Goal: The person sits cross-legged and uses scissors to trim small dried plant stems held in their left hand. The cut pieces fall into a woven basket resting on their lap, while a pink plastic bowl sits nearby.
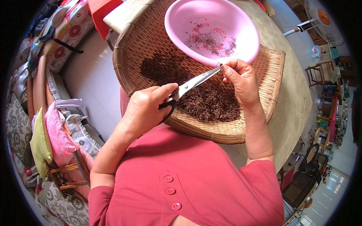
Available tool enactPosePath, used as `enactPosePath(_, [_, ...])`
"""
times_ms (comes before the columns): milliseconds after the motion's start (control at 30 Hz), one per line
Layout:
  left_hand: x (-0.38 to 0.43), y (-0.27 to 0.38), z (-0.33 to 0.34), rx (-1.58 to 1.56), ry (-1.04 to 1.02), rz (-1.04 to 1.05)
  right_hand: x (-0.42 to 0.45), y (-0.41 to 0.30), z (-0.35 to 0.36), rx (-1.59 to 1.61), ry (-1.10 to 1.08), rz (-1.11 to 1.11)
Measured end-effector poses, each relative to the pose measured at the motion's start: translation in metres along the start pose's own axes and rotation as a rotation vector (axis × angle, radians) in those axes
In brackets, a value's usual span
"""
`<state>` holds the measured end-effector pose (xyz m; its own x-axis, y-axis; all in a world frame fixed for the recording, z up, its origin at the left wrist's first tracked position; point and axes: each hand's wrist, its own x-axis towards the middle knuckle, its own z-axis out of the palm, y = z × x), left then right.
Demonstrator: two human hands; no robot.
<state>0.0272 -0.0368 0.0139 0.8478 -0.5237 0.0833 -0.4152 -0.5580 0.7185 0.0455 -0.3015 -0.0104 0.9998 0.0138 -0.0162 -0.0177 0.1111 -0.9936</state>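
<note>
My left hand (147, 106) grips black-handled scissors (193, 82), their blades pointing up and to the right. The blade tips meet a small dark piece of dried plant (220, 65), which my right hand (241, 83) pinches between thumb and fingers. Below the blades, a heap of dark reddish-brown dried plant material (212, 103) with thin stems lies in a woven winnowing basket (261, 80). A darker, finer-looking heap (161, 67) spreads farther left in it. Over the basket's far part sits a pink plastic basin (243, 31), with thin stem clippings (209, 42) scattered on its printed bottom.
The basket rests on a pale table (295, 99). A red stool-like object (101, 14) stands beyond at the upper left. Cushions (41, 144) and a small wooden chair (69, 172) are on the left. A standing fan (322, 19) is at the upper right, with chairs (315, 75) along that side.
</note>
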Motion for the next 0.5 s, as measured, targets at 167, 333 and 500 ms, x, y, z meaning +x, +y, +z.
enactPosePath(167, [-0.0008,-0.0010,0.0001,-0.028,-0.031,-0.011,0.0001,0.0004,-0.0004,-0.026,-0.007,0.028])
enactPosePath(333, [-0.0019,-0.0002,-0.0018,-0.062,-0.056,-0.047,0.0013,0.0033,-0.0015,-0.095,0.000,0.022])
enactPosePath(500, [-0.0035,0.0004,-0.0076,0.132,-0.064,-0.089,0.0037,0.0060,-0.0039,-0.080,0.043,0.022])
